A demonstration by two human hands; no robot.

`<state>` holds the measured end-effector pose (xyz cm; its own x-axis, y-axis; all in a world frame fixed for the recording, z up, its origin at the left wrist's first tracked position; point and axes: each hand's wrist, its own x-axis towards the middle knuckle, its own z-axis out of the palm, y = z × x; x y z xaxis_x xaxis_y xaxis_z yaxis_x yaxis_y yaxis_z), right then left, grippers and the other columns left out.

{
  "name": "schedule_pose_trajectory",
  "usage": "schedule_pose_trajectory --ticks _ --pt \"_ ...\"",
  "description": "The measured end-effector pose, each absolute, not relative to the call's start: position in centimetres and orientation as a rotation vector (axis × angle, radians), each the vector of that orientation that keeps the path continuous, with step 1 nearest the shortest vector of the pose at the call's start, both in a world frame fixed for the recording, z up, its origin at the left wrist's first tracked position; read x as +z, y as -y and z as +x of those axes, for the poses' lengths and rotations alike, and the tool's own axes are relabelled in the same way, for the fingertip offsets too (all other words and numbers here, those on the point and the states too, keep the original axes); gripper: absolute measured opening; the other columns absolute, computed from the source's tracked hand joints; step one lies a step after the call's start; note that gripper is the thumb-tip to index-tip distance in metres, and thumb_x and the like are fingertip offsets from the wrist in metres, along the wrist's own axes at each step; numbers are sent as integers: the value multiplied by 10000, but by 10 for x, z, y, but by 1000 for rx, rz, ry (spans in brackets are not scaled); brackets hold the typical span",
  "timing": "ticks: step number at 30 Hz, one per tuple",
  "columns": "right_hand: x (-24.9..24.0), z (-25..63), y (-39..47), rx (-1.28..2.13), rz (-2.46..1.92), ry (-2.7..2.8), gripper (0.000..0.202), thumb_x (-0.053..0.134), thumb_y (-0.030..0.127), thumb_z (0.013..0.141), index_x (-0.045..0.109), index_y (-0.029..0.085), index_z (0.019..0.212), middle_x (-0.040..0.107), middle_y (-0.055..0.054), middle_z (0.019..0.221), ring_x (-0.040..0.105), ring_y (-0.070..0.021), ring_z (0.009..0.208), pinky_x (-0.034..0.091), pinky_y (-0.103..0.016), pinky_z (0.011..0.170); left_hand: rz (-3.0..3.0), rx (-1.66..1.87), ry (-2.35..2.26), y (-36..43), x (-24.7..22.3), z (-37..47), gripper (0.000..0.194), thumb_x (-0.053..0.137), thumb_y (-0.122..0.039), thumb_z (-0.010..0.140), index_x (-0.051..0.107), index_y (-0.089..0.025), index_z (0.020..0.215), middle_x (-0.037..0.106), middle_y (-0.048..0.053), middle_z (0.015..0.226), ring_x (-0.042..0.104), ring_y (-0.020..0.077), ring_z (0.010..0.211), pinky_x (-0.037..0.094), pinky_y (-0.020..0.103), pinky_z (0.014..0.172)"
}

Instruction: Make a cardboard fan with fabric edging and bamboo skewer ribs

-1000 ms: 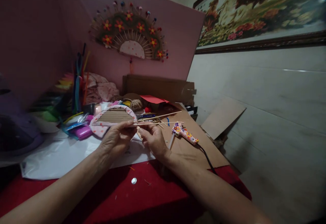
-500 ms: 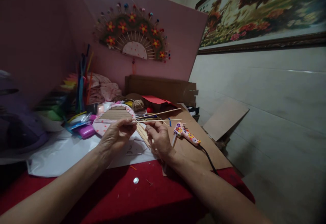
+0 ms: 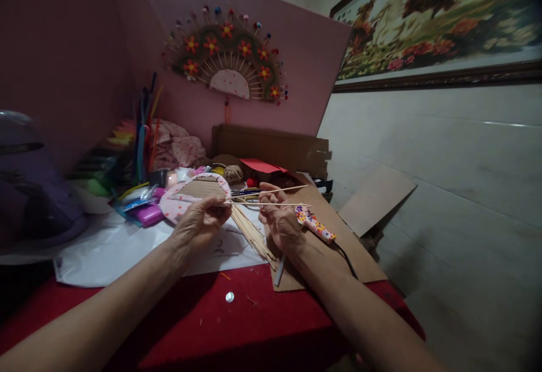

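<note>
My left hand [image 3: 203, 219] pinches the near ends of two thin wooden sticks [image 3: 271, 204], which spread apart toward the right. At the sticks' middle is my right hand [image 3: 282, 217], its fingers partly spread around them; whether it grips them is unclear. Below lies a bundle of similar sticks [image 3: 252, 233] on white paper. Behind my left hand sits a round cardboard piece [image 3: 173, 202] edged in pink dotted cloth. A flower-patterned glue gun [image 3: 315, 225] rests on brown cardboard [image 3: 355, 259] to the right.
Plastic packets [image 3: 148, 213], a twine ball [image 3: 232, 174] and red paper [image 3: 262, 165] lie behind. A purple object [image 3: 34, 186] stands at the left. The glue gun's black cord runs to the table's right part. A decorated fan [image 3: 231, 83] hangs on the pink panel.
My right hand has moved right along the sticks and its fingers have spread, uncovering more of the bundle and a glue stick below. The whole view has shifted slightly.
</note>
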<state>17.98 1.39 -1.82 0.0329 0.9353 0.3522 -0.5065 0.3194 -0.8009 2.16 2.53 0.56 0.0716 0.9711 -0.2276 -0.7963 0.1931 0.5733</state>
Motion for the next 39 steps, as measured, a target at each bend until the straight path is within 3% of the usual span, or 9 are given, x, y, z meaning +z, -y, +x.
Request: schedule_pose_trajectory --ticks 16,28,39 --pt "-25 181 -18 1096 -618 1071 197 696 169 609 683 196 804 632 -26 936 391 -56 532 260 -200 421 287 1321 -636 -21 6 25 248 447 108 681 486 -136 654 524 14 603 505 80 525 505 182 498" --pt "-26 182 -19 1036 -636 1149 189 685 177 627 689 208 813 577 15 696 363 -67 497 258 -210 436 296 1301 -624 -23 3 25 244 458 107 673 508 -131 664 537 25 610 511 87 530 513 195 502" --pt "-28 180 -20 1069 -621 1134 195 685 149 618 679 206 805 557 20 696 374 -69 521 264 -194 431 275 1306 -635 -20 5 26 255 451 115 679 499 -135 688 528 22 638 514 86 537 516 191 508"
